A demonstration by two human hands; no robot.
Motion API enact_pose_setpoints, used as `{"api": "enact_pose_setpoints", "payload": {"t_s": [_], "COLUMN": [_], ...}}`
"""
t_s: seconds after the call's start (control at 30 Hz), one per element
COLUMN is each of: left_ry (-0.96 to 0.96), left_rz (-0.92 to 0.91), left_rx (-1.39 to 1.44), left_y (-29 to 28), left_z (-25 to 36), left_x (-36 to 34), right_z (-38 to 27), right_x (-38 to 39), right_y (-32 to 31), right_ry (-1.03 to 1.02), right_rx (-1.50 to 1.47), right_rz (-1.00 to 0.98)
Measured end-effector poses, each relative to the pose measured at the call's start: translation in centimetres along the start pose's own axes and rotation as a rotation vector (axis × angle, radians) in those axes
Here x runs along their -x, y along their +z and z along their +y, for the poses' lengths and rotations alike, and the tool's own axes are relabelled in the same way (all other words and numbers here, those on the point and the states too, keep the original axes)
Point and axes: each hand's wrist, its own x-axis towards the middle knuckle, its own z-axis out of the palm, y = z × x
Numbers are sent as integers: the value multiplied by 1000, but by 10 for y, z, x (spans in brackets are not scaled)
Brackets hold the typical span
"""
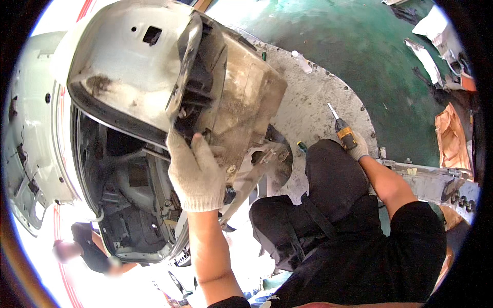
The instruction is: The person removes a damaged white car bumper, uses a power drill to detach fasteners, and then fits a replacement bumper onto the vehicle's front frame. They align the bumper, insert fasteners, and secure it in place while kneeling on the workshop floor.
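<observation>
Grey platform under bottle, contents unclear; driver in right grip.

Gloved left hand at the dirty car body; gloved right hand grips a driver — black and yellow.

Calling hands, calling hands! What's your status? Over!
Left hand at car body. Right hand gripping power driver. Bent knee between hands.

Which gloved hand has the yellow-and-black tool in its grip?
The right hand: it holds the yellow-and-black tool, whereas the left hand is at the grimy car-body part.
</observation>
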Motion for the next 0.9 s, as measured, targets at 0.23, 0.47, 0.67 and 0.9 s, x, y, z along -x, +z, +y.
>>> {"api": "enact_pose_setpoints", "payload": {"t_s": [0.23,0.47,0.67,0.9], "left_ry": [-47,-39,44,122], "left_rz": [-46,-163,-106,-109], "left_rx": [470,502,354,307], "left_y": [2,-11,-9,-13], "left_z": [-12,-25,-33,-37], "left_x": [-6,-10,-11,-18], "right_z": [-23,-7,-90,-252], "right_x": [11,14,2,-44], "right_y": [-21,10,-73,-205], "right_ry": [51,-50,-159,-608], "right_rx": [-160,-748,-182,-710], "right_rz": [58,184,-122,52]}}
